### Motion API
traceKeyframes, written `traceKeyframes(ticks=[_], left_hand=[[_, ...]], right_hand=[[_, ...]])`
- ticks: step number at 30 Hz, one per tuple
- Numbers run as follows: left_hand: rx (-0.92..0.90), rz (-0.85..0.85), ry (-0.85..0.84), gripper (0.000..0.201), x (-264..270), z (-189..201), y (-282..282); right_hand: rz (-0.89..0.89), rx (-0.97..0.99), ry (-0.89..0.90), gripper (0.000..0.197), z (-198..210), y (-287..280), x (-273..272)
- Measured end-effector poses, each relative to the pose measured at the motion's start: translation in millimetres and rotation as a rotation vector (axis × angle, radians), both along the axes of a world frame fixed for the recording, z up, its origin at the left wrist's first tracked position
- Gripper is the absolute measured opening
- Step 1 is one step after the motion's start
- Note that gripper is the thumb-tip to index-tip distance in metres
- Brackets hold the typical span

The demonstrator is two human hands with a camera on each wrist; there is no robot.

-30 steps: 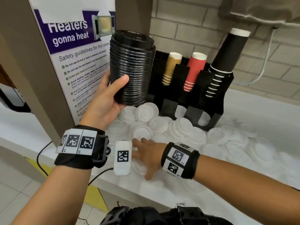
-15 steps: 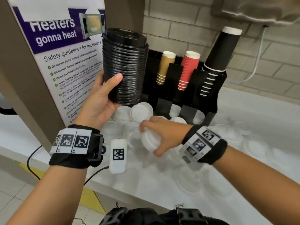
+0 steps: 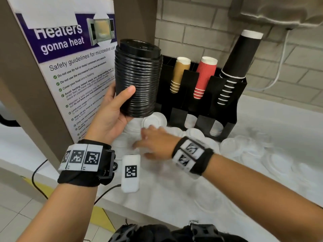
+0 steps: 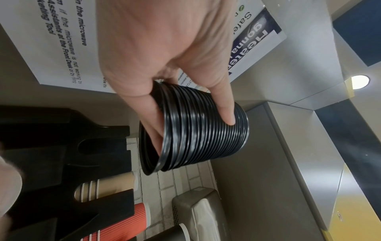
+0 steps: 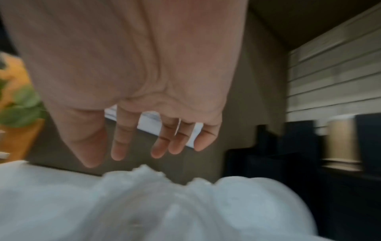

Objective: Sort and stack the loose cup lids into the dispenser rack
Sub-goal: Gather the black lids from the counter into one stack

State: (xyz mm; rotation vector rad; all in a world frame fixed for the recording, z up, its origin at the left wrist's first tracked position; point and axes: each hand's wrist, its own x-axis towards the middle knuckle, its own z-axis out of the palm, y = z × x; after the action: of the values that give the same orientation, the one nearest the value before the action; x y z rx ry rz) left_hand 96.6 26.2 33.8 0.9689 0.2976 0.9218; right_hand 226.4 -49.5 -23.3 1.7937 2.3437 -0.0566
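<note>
My left hand (image 3: 115, 109) grips a tall stack of black lids (image 3: 138, 79), held upright above the counter just left of the black dispenser rack (image 3: 227, 109). In the left wrist view, thumb and fingers of that hand (image 4: 164, 65) wrap the ribbed stack (image 4: 202, 130). My right hand (image 3: 152, 142) hovers low over the loose white lids (image 3: 155, 120) below the stack, blurred. Seen from the right wrist, it (image 5: 144, 146) has straight, spread fingers holding nothing above the white lids (image 5: 164, 203).
The rack holds brown cups (image 3: 180, 74), red cups (image 3: 204, 75) and black cups (image 3: 239, 58). More white lids (image 3: 253, 147) lie scattered to the right on the white counter (image 3: 157, 206). A poster panel (image 3: 70, 67) stands close on the left, with a brick wall behind.
My right hand rose from the counter holding a white lid half a second ago; now it is low over the pile, open and without it. The left hand kept the black stack steady.
</note>
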Motion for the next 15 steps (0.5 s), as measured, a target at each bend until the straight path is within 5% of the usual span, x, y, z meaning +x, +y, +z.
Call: traceKeyframes(ticks=[5,15], left_hand=[[-0.011,0.014,0.021,0.058,-9,-1,1],[-0.024,0.069,0.049,0.065,-24,-7,1]], right_hand=[[0.026,-0.092,-0.094,0.052,-46,30,-60],[-0.045,-0.172,-0.279,0.061,-49,45,-36]])
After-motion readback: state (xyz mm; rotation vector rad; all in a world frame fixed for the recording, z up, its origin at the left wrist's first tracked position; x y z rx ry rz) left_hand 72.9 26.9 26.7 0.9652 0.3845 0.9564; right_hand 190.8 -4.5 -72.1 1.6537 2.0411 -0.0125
